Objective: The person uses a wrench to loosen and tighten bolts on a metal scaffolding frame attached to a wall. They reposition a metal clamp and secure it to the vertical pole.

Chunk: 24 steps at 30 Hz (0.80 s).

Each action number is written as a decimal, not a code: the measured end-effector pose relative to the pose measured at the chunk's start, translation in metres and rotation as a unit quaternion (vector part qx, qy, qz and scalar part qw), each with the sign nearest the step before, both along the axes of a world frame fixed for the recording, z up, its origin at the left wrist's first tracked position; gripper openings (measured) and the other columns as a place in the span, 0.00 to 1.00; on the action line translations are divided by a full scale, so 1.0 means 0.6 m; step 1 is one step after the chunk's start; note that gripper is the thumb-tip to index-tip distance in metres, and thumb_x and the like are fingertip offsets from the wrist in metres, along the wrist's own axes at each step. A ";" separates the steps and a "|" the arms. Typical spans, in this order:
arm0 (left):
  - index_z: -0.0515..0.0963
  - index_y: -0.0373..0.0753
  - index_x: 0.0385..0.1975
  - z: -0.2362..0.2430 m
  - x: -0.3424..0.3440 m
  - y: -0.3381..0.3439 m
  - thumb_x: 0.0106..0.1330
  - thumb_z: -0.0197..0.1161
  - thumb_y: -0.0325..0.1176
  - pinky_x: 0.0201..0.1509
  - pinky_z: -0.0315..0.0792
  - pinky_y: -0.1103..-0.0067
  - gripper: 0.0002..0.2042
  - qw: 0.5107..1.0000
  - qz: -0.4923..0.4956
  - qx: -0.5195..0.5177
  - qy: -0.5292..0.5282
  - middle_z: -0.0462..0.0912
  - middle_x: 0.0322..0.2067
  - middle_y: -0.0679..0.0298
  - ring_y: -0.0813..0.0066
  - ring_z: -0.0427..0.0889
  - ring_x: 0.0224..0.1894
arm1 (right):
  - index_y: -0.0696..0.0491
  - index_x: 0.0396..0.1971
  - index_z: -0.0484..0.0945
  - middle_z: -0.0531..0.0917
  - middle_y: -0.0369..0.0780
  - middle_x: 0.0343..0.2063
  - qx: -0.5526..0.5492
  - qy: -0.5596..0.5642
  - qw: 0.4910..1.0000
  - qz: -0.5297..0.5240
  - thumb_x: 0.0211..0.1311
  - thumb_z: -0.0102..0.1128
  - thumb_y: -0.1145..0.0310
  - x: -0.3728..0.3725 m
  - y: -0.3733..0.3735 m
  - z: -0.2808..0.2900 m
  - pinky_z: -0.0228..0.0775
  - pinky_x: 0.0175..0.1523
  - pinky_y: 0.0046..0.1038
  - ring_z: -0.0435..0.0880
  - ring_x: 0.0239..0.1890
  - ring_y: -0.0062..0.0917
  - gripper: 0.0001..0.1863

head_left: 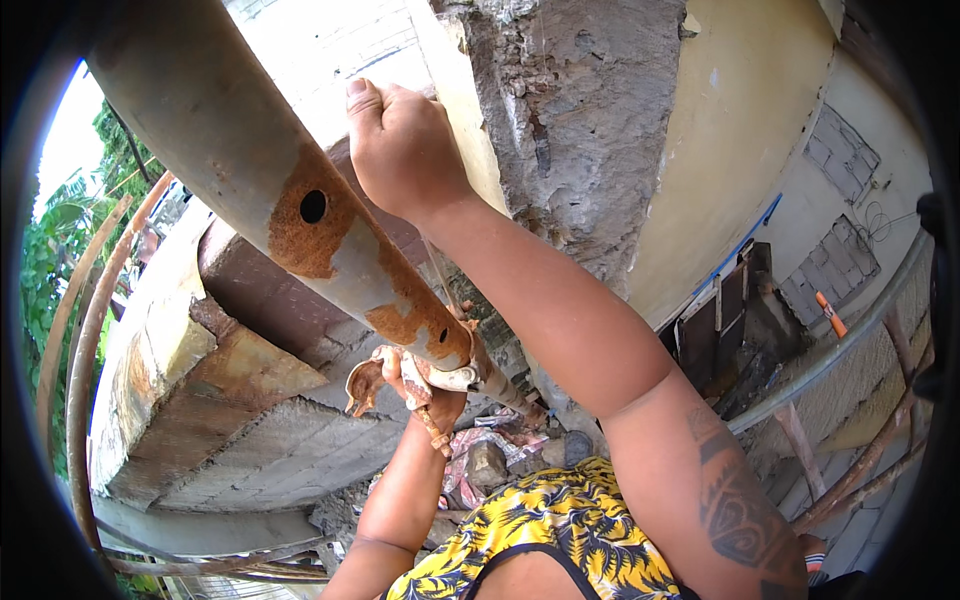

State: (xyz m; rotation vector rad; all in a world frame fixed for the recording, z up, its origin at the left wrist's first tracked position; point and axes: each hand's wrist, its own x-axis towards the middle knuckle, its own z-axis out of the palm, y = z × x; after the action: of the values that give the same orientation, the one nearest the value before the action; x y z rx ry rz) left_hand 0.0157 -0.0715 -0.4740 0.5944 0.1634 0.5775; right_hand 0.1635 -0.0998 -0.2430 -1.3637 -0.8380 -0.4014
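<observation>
A thick, rust-patched metal pipe (340, 235) with round holes slants from the upper left toward the middle. Near its lower end, my left hand (447, 408) is closed on a rusty scaffold clamp (432, 376), which sits against the pipe with its curved jaw swung out to the left. A bolt (437, 436) hangs from the clamp. Higher up, to the right of the pipe, my right hand (405, 150) is raised in a fist, thumb uppermost. Whatever lies inside that fist is hidden. A thin line runs down below it, and I cannot tell whether the hand holds it.
A rough concrete column (570, 130) stands ahead, beside a yellowish wall (745, 130). Left of the pipe is a concrete ledge (270, 450). Curved rusty bars (88, 350) edge the left side; a metal rail (830, 350) crosses the right. Rubble and stones (487, 465) lie below.
</observation>
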 end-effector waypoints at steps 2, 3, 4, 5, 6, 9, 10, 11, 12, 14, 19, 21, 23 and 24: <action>0.74 0.36 0.56 -0.005 0.000 0.003 0.65 0.50 0.69 0.57 0.76 0.60 0.38 1.000 -0.019 0.011 -0.005 0.82 0.48 0.52 0.55 0.82 0.47 | 0.62 0.30 0.84 0.86 0.55 0.26 -0.134 0.014 0.989 -0.060 0.78 0.43 0.59 0.037 0.033 -0.013 0.83 0.42 0.47 0.89 0.33 0.51 0.25; 0.73 0.37 0.58 0.018 0.004 -0.008 0.65 0.50 0.69 0.60 0.75 0.61 0.38 1.000 -0.005 0.004 -0.025 0.82 0.51 0.53 0.56 0.82 0.51 | 0.63 0.34 0.85 0.87 0.57 0.28 -0.167 0.025 0.984 -0.063 0.77 0.44 0.59 0.046 0.042 -0.012 0.85 0.42 0.46 0.89 0.34 0.52 0.24; 0.73 0.37 0.59 0.024 0.008 -0.010 0.65 0.51 0.68 0.61 0.75 0.61 0.38 0.999 -0.014 0.021 -0.041 0.81 0.52 0.53 0.56 0.81 0.52 | 0.63 0.34 0.85 0.87 0.57 0.28 -0.159 0.016 0.984 -0.083 0.76 0.44 0.59 0.053 0.046 -0.016 0.85 0.42 0.46 0.89 0.34 0.51 0.24; 0.73 0.38 0.60 0.020 0.000 -0.012 0.65 0.51 0.68 0.62 0.74 0.61 0.38 0.998 -0.017 0.036 -0.054 0.81 0.54 0.54 0.57 0.81 0.54 | 0.62 0.34 0.85 0.87 0.57 0.29 -0.153 0.010 0.983 -0.096 0.76 0.45 0.59 0.049 0.052 -0.023 0.85 0.42 0.46 0.89 0.34 0.51 0.24; 0.73 0.39 0.61 0.017 -0.004 -0.011 0.65 0.51 0.68 0.63 0.74 0.61 0.38 0.996 -0.021 0.051 -0.067 0.81 0.55 0.54 0.58 0.81 0.55 | 0.62 0.34 0.84 0.87 0.57 0.29 -0.147 0.004 0.983 -0.110 0.76 0.45 0.58 0.047 0.057 -0.027 0.85 0.41 0.46 0.89 0.34 0.51 0.24; 0.72 0.39 0.64 0.005 0.004 0.002 0.65 0.52 0.69 0.64 0.73 0.61 0.40 0.993 -0.081 0.046 -0.076 0.80 0.57 0.55 0.57 0.80 0.57 | 0.65 0.47 0.77 0.87 0.56 0.29 -0.171 0.001 0.978 -0.119 0.76 0.45 0.57 0.087 0.072 -0.048 0.85 0.42 0.44 0.90 0.34 0.47 0.23; 0.71 0.39 0.64 0.008 0.009 -0.002 0.64 0.52 0.70 0.63 0.73 0.62 0.41 0.996 -0.059 0.045 -0.057 0.80 0.57 0.55 0.57 0.80 0.57 | 0.65 0.50 0.75 0.88 0.55 0.30 -0.172 0.009 0.978 -0.117 0.76 0.45 0.56 0.099 0.074 -0.049 0.85 0.42 0.43 0.91 0.35 0.45 0.24; 0.71 0.38 0.64 0.010 -0.003 0.008 0.64 0.51 0.71 0.63 0.73 0.62 0.42 0.993 -0.068 0.067 -0.066 0.80 0.57 0.55 0.57 0.80 0.57 | 0.62 0.51 0.70 0.86 0.50 0.32 -0.196 0.208 0.948 0.141 0.79 0.45 0.54 0.057 0.042 -0.021 0.83 0.35 0.38 0.88 0.30 0.36 0.23; 0.71 0.38 0.64 0.013 -0.002 0.010 0.64 0.51 0.71 0.62 0.74 0.62 0.42 0.992 -0.072 0.076 -0.071 0.80 0.57 0.56 0.58 0.80 0.56 | 0.61 0.50 0.70 0.84 0.47 0.32 -0.178 0.233 0.938 0.187 0.79 0.45 0.54 0.047 0.026 -0.018 0.80 0.33 0.36 0.85 0.29 0.32 0.22; 0.71 0.38 0.64 0.002 -0.004 0.011 0.64 0.50 0.71 0.62 0.74 0.62 0.42 0.991 -0.076 0.081 -0.068 0.80 0.57 0.56 0.58 0.80 0.56 | 0.59 0.48 0.71 0.80 0.43 0.33 -0.150 0.292 0.902 0.281 0.80 0.45 0.54 0.037 0.009 -0.029 0.75 0.27 0.32 0.78 0.26 0.26 0.20; 0.68 0.36 0.69 -0.034 -0.001 0.034 0.64 0.56 0.71 0.70 0.68 0.60 0.45 0.988 -0.088 0.071 -0.105 0.77 0.63 0.55 0.57 0.77 0.64 | 0.60 0.47 0.73 0.75 0.39 0.29 -0.198 0.272 0.911 0.237 0.81 0.46 0.58 0.032 0.009 -0.014 0.66 0.23 0.29 0.68 0.23 0.22 0.17; 0.69 0.37 0.68 -0.025 0.003 0.026 0.65 0.55 0.70 0.70 0.68 0.59 0.44 0.987 -0.088 0.082 -0.106 0.78 0.63 0.56 0.57 0.77 0.63 | 0.60 0.47 0.73 0.75 0.40 0.29 -0.176 0.265 0.917 0.242 0.80 0.46 0.59 0.039 0.007 -0.025 0.66 0.23 0.29 0.68 0.22 0.23 0.17; 0.70 0.37 0.67 -0.027 0.004 0.025 0.65 0.55 0.70 0.68 0.70 0.59 0.43 0.989 -0.082 0.071 -0.099 0.79 0.62 0.56 0.57 0.79 0.61 | 0.59 0.43 0.72 0.74 0.39 0.26 -0.172 0.248 0.931 0.206 0.80 0.47 0.59 0.025 -0.005 -0.023 0.64 0.23 0.29 0.66 0.20 0.22 0.16; 0.70 0.37 0.66 -0.029 0.004 0.025 0.65 0.53 0.71 0.65 0.71 0.60 0.43 0.992 -0.067 0.062 -0.082 0.79 0.60 0.56 0.57 0.79 0.59 | 0.56 0.42 0.72 0.72 0.37 0.26 -0.190 0.261 0.919 0.225 0.79 0.48 0.60 0.031 -0.001 -0.021 0.62 0.22 0.27 0.65 0.20 0.20 0.14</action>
State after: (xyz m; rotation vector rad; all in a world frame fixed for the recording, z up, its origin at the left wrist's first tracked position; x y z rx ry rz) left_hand 0.0179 -0.0566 -0.4913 0.6693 -0.0675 0.5069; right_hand 0.1823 -0.1002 -0.2555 -1.4775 -0.7652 0.4953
